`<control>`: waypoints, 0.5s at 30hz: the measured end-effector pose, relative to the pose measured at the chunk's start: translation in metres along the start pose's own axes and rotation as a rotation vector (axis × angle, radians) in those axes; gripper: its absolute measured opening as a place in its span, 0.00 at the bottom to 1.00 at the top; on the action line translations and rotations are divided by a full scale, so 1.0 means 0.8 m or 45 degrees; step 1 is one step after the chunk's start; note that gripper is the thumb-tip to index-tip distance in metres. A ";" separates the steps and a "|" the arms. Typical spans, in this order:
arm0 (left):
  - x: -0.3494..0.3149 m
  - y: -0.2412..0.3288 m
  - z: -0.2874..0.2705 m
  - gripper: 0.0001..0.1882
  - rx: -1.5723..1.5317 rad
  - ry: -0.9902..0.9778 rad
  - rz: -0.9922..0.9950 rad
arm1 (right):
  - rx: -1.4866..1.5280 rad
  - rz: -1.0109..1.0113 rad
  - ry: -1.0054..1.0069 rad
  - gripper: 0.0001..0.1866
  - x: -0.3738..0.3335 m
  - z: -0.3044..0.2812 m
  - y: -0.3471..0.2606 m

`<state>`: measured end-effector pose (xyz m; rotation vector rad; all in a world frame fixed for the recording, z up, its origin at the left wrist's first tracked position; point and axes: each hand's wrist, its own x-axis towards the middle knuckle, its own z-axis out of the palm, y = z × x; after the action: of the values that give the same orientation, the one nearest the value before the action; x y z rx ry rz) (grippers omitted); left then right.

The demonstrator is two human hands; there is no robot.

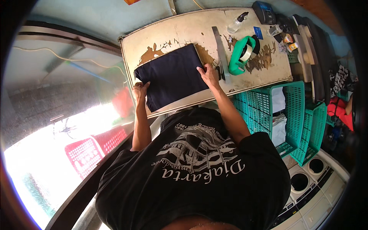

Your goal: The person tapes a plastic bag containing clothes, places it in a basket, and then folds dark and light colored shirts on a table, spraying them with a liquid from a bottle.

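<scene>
A folded dark navy cloth (174,76), perhaps a garment, lies flat and slightly tilted on a worn cream table (134,46). My left hand (140,91) grips its left edge, thumb on top and the other fingers partly hidden. At the opposite edge, my right hand (209,76) pinches the cloth between thumb and fingers. Just right of that hand are what look like black scissor handles (219,72). A long metal ruler (221,53) lies beside them. Further right stands a green tape dispenser (238,63) with a roll of tape in it.
A clear spray bottle (237,23) and a blue card (258,33) lie toward the table's far right. A dark boxy device (263,13) occupies that corner. Green plastic baskets (295,111) stand right of me, above white machines (312,195). A window (61,126) runs along my left.
</scene>
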<state>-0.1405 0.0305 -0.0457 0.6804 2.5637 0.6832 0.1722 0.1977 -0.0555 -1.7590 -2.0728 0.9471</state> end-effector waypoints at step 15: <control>0.025 0.026 0.019 0.25 -0.645 0.123 0.156 | -0.088 0.006 0.211 0.22 0.006 0.004 -0.008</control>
<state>-0.1419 0.0630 -0.0515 0.6414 2.2943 1.3704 0.1644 0.2009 -0.0546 -1.8108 -2.0192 0.7127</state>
